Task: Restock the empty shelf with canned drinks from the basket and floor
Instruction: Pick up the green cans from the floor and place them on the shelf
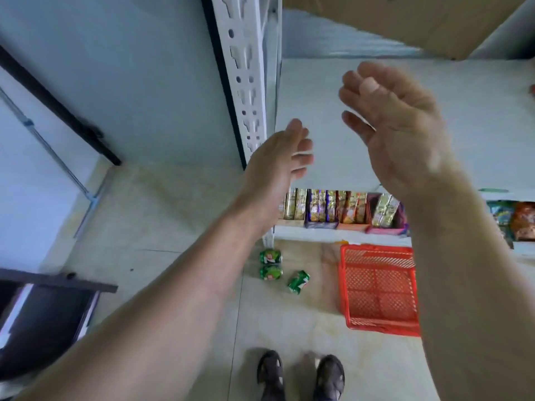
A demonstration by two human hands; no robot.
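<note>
Three cans, one basket

cans on floor, left of basket | basket before shelf

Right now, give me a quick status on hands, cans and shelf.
Left hand and right hand open, holding nothing. Three green cans lie on floor beside red basket. White shelf bare.
</note>
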